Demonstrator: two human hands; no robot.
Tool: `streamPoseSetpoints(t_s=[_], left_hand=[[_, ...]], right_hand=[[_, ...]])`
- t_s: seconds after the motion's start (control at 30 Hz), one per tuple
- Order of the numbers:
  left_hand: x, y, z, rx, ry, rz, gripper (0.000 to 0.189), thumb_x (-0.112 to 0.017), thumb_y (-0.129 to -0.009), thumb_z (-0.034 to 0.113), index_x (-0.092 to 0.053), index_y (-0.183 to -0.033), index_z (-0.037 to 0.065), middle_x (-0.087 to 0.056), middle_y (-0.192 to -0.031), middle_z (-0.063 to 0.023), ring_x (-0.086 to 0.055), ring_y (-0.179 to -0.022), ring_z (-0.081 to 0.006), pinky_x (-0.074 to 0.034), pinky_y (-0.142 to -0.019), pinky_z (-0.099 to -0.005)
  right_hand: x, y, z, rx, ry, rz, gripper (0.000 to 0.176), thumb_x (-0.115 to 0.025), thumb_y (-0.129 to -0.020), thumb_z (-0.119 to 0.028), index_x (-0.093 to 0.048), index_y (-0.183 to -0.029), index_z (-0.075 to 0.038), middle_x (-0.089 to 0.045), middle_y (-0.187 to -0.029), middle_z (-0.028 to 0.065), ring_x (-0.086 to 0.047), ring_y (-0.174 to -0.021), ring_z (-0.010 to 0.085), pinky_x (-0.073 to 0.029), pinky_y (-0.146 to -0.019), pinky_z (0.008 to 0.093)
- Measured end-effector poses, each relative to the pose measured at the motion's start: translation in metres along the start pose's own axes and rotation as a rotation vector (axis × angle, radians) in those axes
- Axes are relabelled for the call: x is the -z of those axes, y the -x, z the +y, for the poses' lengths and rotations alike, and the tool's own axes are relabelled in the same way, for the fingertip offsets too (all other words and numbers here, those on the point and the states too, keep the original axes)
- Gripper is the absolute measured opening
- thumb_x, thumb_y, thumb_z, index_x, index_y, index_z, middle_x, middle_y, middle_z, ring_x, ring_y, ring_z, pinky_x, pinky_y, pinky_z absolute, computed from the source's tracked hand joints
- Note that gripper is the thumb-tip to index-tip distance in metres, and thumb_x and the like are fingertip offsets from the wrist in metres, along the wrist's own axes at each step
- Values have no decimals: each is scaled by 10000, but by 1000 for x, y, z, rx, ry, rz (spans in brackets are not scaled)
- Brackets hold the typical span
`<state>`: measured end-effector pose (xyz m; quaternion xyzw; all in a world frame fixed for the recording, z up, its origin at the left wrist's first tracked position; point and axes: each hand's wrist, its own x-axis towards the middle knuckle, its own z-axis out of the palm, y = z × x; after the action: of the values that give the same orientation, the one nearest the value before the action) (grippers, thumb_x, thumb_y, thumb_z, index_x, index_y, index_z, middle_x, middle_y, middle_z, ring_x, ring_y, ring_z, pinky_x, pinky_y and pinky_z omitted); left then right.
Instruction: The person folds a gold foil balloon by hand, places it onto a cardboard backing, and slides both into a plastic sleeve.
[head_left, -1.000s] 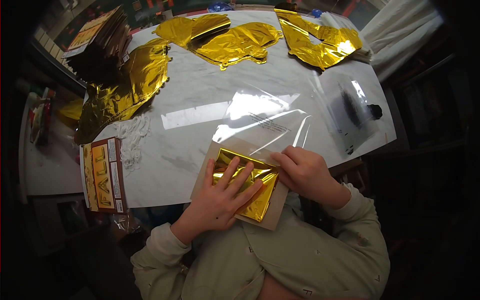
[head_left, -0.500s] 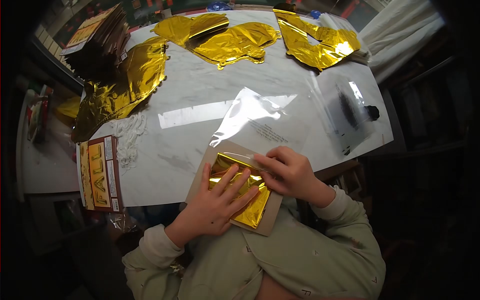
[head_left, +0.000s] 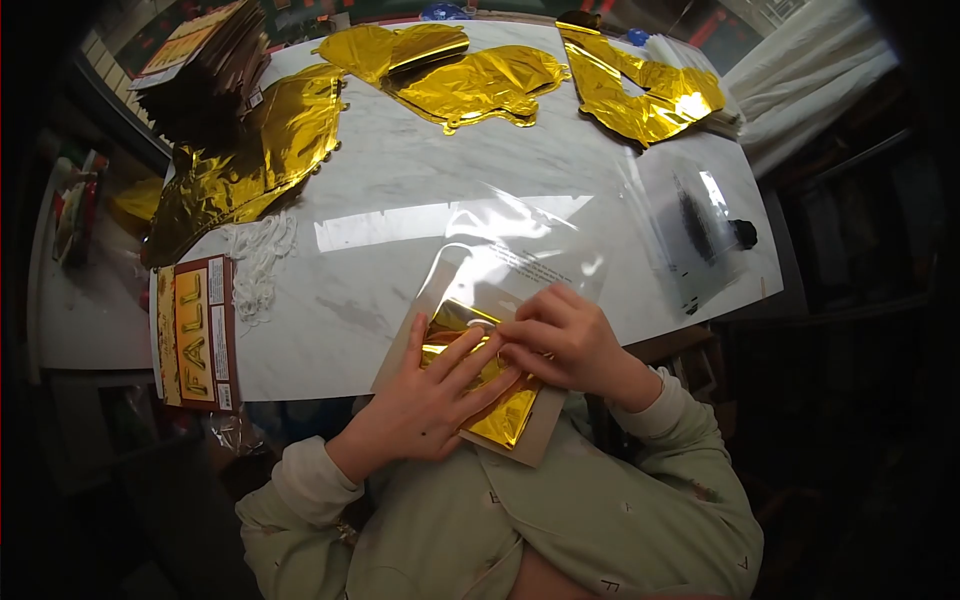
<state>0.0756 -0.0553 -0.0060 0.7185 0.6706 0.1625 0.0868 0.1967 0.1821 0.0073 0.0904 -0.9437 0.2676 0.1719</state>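
At the table's left edge lies a printed card (head_left: 190, 335) reading FALL, with a tangle of white string (head_left: 258, 262) just beyond it. Farther back, gold foil balloons (head_left: 255, 150) spread across the marble table (head_left: 400, 175). Near the front edge, the left hand (head_left: 425, 395) lies flat, fingers spread apart, pressing a folded gold foil (head_left: 505, 415) onto a brown backing card (head_left: 543, 432) that juts off the table towards the person. Just right of it, the right hand (head_left: 565, 345) curls over the foil's far part, fingertips closed together on the mouth of a clear bag (head_left: 510, 255), which covers the card's far end. Well to the right lies a second clear sleeve (head_left: 690, 220) with something dark inside.
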Motion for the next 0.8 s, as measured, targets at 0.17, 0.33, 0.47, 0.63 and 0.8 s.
streamPoseSetpoints(t_s=[0.17,0.33,0.47,0.63,0.8], left_hand=[[-2,-2,-3,1,-12,16,814,-694,-853,346,-449,-1620,233,-475,-1533,-141,-422,-1474,-346,-164,-1191,-817],[-2,-1,0,-15,-117,153,650,-662,-909,284,-547,-1544,209,-550,-1457,-108,-510,-1409,-285,-230,-1205,-779],[-14,31,2,-203,-192,405,343,-740,-909,204,-760,-1252,207,-690,-1239,14,-649,-1052,-157,-534,-997,-448],[-17,40,9,-168,-170,442,312,-740,-833,138,-816,-1135,160,-734,-1125,21,-649,-906,-130,-559,-774,-293],[-26,32,16,-123,-127,511,361,-737,-745,105,-833,-1091,134,-741,-1093,10,-634,-873,-145,-555,-712,-290]], right_hand=[[-1,-7,20,4,-188,-149,470,-602,-1027,-199,-591,-1478,-66,-541,-1540,166,-457,-1461,420,-373,-1206,497],[-12,-1,23,23,-2,-270,571,-586,-1054,-212,-466,-1595,-71,-435,-1672,115,-379,-1562,335,-300,-1266,507],[-11,-2,21,12,15,-257,572,-595,-1050,-211,-471,-1591,-70,-443,-1668,108,-397,-1551,335,-297,-1269,507],[-6,-6,16,-11,45,-297,630,-538,-1083,-337,-384,-1642,-88,-365,-1715,95,-351,-1573,315,-262,-1271,496],[8,-29,19,-14,109,-454,659,-441,-1107,-418,-328,-1667,-89,-291,-1748,98,-289,-1601,298,-197,-1288,498]])
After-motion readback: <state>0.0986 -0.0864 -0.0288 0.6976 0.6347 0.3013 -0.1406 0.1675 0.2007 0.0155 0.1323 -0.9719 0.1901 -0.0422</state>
